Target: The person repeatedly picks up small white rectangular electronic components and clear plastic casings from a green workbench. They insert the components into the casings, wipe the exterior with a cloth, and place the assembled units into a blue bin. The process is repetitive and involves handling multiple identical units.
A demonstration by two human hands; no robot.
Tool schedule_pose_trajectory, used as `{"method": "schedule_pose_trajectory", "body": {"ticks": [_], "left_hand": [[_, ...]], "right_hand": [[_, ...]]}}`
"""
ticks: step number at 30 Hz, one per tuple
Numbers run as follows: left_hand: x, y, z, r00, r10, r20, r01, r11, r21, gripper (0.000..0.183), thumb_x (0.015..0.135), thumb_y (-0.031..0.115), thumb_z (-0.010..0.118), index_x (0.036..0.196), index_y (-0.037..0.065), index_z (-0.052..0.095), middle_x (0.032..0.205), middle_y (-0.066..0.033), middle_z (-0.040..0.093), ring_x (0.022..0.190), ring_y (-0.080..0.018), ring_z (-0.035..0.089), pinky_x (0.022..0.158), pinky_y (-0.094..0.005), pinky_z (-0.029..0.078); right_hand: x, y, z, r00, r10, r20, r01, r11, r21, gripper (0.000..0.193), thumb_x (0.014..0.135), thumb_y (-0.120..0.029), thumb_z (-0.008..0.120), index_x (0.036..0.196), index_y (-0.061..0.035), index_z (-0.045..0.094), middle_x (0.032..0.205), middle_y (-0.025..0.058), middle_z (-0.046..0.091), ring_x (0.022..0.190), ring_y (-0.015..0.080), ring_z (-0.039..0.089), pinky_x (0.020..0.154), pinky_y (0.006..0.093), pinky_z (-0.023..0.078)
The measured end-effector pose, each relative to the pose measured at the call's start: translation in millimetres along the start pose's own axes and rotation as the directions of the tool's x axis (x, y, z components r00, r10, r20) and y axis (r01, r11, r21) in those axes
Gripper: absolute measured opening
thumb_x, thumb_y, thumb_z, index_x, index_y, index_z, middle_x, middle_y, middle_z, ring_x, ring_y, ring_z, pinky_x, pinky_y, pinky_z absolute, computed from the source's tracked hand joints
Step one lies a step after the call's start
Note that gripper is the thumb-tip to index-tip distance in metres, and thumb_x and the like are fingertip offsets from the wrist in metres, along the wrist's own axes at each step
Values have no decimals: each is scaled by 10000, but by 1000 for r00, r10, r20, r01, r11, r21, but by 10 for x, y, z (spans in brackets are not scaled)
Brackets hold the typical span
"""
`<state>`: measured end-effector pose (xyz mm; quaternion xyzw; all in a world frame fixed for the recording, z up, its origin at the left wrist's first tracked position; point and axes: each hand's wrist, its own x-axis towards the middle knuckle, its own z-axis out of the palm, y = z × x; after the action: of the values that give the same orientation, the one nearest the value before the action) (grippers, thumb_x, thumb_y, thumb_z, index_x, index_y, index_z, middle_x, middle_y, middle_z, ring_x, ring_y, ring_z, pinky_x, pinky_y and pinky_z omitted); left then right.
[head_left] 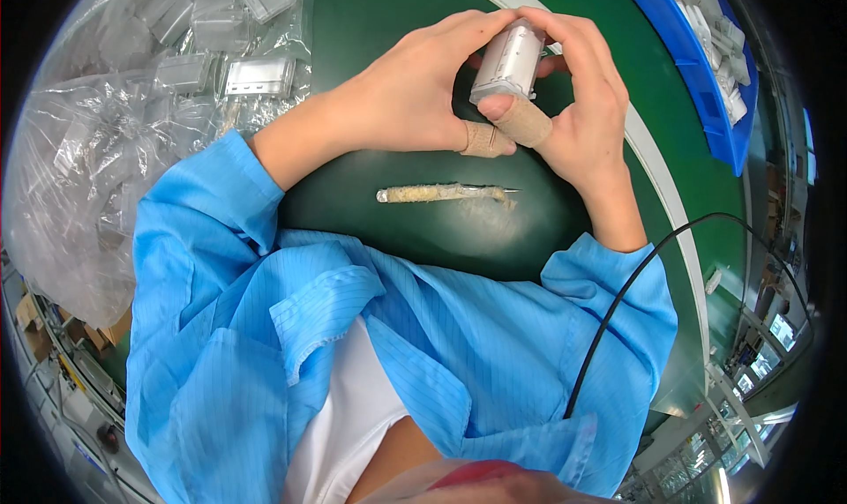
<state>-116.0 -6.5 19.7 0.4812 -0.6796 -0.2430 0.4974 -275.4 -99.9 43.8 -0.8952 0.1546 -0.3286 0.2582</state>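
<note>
Between both hands I hold a small white box-shaped part (510, 63) with a clear plastic end, raised above the green tabletop. My left hand (423, 89) reaches to its far side with the fingers; tan tape wraps its thumb, which lies just below the part. My right hand (578, 98) grips the part from the right, its taped thumb pressing the near end. Some fingertips are hidden behind the part. On the tabletop nearer to me lies a thin pointed tool (441, 192), its handle wrapped in worn yellowish tape, the metal tip toward the right.
A large clear plastic bag (106, 169) with several clear plastic cases (258, 77) fills the left side. At the far right stands a blue bin (688, 54) of white parts. A pale curved strip (657, 173) crosses the green table (379, 10). A black cable (609, 314) arches on the right.
</note>
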Motion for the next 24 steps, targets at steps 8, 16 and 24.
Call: {"method": "schedule_pose_trajectory", "body": {"ticks": [8, 16, 24], "left_hand": [[-11, -41, 24, 998, 52, -43, -48, 994, 99, 757, 607, 116, 795, 1262, 18, 428, 1149, -161, 537, 1045, -323, 559, 895, -379, 487], [-18, 43, 78, 994, 56, -98, -30, 968, 250, 588, 620, 142, 772, 1127, 26, 498, 1037, -138, 588, 962, -319, 592, 808, -383, 507], [-30, 77, 107, 993, -10, -115, 37, 971, 235, 600, 594, 161, 782, 1107, 23, 503, 1012, -133, 599, 926, -322, 603, 780, -382, 507]], "right_hand": [[23, -48, -6, 988, -153, 2, 152, 981, -117, 673, 659, -445, 786, 1122, -16, 554, 1005, 110, 573, 843, 202, 556, 602, 271, 458], [-40, -32, 61, 991, -133, 9, 133, 988, -83, 674, 663, -453, 763, 1112, -17, 513, 894, 114, 489, 792, 240, 496, 657, 337, 435], [-53, -83, 69, 999, -34, 36, 37, 995, -97, 667, 666, -477, 762, 1094, -18, 537, 868, 78, 505, 748, 199, 474, 585, 286, 409]]}}
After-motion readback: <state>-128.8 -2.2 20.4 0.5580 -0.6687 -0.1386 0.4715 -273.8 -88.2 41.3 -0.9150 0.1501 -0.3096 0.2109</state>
